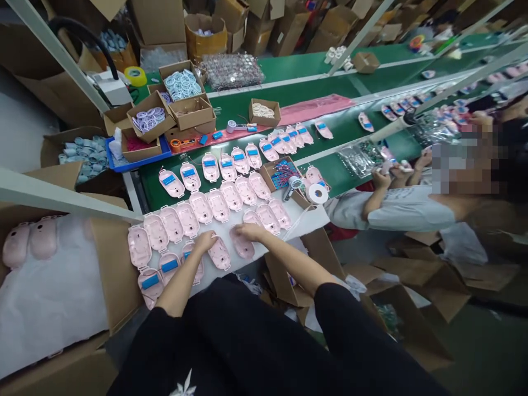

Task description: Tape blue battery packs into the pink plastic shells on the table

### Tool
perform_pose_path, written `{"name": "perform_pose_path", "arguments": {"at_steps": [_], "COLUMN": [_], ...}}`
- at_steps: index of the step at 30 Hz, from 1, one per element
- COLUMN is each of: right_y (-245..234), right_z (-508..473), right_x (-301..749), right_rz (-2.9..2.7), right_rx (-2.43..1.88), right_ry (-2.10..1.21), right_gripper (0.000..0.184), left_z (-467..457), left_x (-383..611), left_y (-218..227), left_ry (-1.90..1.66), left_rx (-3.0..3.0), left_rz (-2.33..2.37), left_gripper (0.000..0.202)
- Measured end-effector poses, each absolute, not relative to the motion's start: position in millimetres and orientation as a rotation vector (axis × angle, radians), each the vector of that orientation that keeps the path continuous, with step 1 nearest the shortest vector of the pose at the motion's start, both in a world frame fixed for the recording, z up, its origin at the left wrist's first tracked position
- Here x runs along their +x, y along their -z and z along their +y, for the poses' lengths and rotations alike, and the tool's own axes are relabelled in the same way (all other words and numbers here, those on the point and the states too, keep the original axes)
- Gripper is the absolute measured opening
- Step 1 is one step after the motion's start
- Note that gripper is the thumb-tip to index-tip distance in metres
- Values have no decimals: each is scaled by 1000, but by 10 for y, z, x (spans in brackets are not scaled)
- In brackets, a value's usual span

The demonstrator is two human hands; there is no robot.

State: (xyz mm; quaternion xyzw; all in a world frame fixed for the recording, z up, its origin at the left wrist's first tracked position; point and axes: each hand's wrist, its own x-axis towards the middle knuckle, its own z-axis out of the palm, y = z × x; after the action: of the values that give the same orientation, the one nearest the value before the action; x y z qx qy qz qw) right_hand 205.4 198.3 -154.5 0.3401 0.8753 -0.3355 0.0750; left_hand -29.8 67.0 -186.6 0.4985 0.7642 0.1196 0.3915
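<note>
Rows of pink plastic shells (218,204) lie on a white work surface (307,220) in front of me; some carry a blue battery (168,180). My left hand (205,241) rests knuckles-up, fingers curled, on a pink shell (219,254) near the front edge. My right hand (250,231) lies over another pink shell (242,246) just beside it, fingers bent down onto it. Both arms reach forward from black sleeves.
A green conveyor (325,91) runs behind the shells, with cardboard boxes of rings (181,83) and a tape roll (318,193). A large box (103,258) with pink parts stands at my left. Another person (396,206) sits at the right. Flattened cartons (412,297) lie on the floor.
</note>
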Motion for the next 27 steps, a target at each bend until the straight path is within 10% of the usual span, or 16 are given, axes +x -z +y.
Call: {"name": "perform_pose_path", "arguments": {"at_steps": [14,27], "right_y": [1908,1898], "right_z": [1028,473], "right_x": [2149,1783], "right_rz": [2661,2771], "right_rx": [1130,1638], "right_ry": [548,721], "right_gripper": [52,56], "left_z": [-34,-652], "left_x": [545,-86], "left_y": [1999,1305], "left_ry": [-217,-779], "left_rx": [1348,1419], "left_rz": [2137,1815], "left_gripper": [73,53]}}
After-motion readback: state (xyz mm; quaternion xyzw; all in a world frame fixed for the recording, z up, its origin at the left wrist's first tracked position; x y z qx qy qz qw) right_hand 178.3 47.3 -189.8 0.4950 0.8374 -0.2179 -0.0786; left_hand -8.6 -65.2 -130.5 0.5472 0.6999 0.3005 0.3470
